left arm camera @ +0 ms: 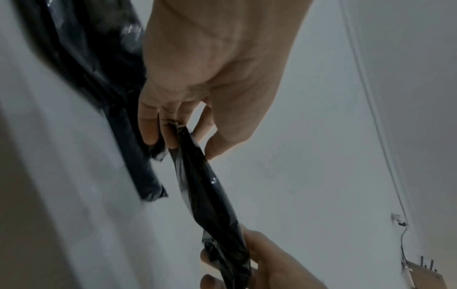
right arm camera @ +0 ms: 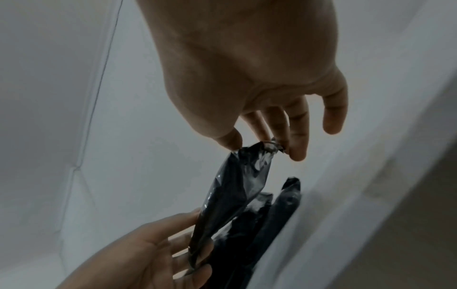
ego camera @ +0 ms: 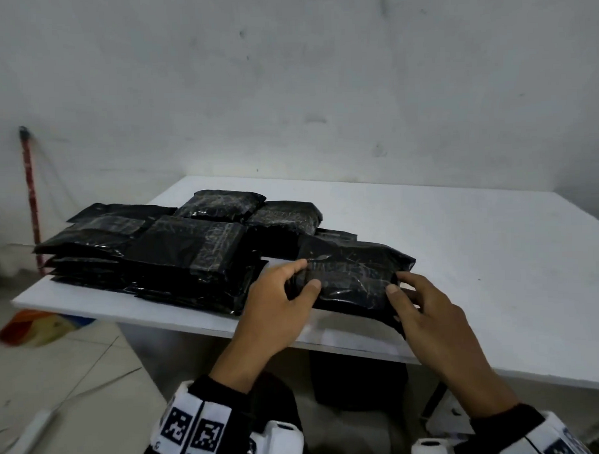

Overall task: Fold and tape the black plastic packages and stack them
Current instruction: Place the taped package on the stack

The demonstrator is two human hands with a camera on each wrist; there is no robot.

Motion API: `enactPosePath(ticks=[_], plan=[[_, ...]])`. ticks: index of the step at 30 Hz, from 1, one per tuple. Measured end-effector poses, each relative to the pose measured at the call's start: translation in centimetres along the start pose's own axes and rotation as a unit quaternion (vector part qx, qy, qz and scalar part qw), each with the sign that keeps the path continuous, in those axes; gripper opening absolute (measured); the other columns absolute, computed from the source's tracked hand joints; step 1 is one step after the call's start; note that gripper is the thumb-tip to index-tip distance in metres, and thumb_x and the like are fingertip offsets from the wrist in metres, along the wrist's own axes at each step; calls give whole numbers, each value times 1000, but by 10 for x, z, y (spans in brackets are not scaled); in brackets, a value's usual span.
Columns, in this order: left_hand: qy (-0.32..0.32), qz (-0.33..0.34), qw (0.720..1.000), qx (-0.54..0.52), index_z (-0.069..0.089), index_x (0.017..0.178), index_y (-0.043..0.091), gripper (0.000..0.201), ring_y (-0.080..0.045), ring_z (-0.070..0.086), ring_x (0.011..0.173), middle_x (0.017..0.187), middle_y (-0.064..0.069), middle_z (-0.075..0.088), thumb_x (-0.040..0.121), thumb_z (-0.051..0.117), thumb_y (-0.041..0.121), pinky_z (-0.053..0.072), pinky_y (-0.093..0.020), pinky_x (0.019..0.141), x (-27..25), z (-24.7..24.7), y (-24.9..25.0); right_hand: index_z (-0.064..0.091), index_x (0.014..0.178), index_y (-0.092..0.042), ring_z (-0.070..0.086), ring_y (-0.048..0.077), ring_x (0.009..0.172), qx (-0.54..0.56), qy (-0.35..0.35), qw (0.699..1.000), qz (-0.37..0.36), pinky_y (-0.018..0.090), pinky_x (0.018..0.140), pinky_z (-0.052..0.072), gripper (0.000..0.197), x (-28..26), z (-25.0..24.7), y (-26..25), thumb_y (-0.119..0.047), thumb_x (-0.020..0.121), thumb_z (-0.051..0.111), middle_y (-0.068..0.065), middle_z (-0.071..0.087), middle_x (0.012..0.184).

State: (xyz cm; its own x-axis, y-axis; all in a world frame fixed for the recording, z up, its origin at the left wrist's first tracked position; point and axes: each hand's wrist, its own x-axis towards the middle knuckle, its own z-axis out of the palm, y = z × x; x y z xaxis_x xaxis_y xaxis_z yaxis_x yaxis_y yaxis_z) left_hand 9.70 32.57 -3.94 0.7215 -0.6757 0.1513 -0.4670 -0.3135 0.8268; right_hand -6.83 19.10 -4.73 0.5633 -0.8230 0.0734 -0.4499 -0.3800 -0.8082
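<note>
White table (ego camera: 461, 241), many packs already stacked, one more in hand.
We are gripping a black package (ego camera: 354, 276) by its ends at the near edge, left hand (ego camera: 277, 305) and right hand (ego camera: 426, 310) each pinching plastic (tape shows on it); behind-left, the stack (ego camera: 176, 251) is waiting.

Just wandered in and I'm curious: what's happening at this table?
A person is holding one black plastic package just above the white table, left hand pinching one end, right hand the other. More black packages lie piled on the table's left side. No tape roll is visible.
</note>
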Motion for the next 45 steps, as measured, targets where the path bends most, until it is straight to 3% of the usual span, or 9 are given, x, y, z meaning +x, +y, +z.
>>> enactPosePath(ticks=[3,8,14,19,21,26,32,37,45], plan=[[42,15,999,14,59,141,25,46,0,50,118,138,11,58,97,66,36,39,-17,100,1,-45,1,51,139,-37,55,-9,81,2,-34,998,-47,4,67,38,42,5,10,-37,-51,100,47,-11,65,124],[112,8,993,44,64,135,30,37,7,61,101,126,11,65,97,65,32,44,-9,84,14,-122,-6,50,142,-32,55,-16,75,9,-88,988,-129,2,67,38,44,23,46,-104,-47,101,50,-20,66,109],[160,-34,985,49,68,128,27,30,-8,57,115,122,12,64,100,59,22,41,-24,94,44,-183,-44,38,150,-31,55,22,128,-39,-136,970,-197,47,110,41,59,48,112,-155,-56,98,47,-2,61,138],[124,-52,987,87,65,130,29,30,-11,63,104,127,2,66,103,52,25,46,-19,77,56,-199,-87,29,153,-31,51,28,130,-87,-165,962,-200,53,109,38,61,48,148,-163,-56,100,42,0,56,141],[114,-55,988,92,64,132,28,31,-9,60,109,132,1,63,105,50,27,45,-19,83,58,-198,-98,28,153,-32,47,29,132,-125,-165,958,-196,54,109,35,58,47,157,-160,-56,101,39,-1,53,144],[118,-60,973,191,54,134,49,44,-30,27,150,159,3,39,94,38,51,25,-61,117,61,-198,-110,30,151,-36,34,28,138,-179,-134,955,-193,52,109,30,53,44,158,-157,-55,102,38,-2,36,154],[23,63,959,275,22,159,41,54,-19,-7,157,170,8,5,106,28,54,7,-61,124,80,-189,-89,16,158,-31,0,24,155,-217,-117,924,-292,56,120,12,58,56,171,-186,-53,105,24,-1,6,168],[-87,-3,943,322,11,158,49,52,-25,-11,157,171,7,-6,107,24,52,0,-68,121,102,-187,-91,1,161,-30,-11,32,154,-267,-191,912,-246,64,119,0,67,75,192,-197,-61,103,16,3,-9,169],[-111,-70,928,349,-8,153,57,66,-19,-17,156,168,11,-19,93,13,77,-12,-65,118,104,-185,-114,-10,159,-33,-18,25,154,-305,-245,890,-235,67,116,-7,77,85,200,-176,-72,95,7,-3,-23,166]])
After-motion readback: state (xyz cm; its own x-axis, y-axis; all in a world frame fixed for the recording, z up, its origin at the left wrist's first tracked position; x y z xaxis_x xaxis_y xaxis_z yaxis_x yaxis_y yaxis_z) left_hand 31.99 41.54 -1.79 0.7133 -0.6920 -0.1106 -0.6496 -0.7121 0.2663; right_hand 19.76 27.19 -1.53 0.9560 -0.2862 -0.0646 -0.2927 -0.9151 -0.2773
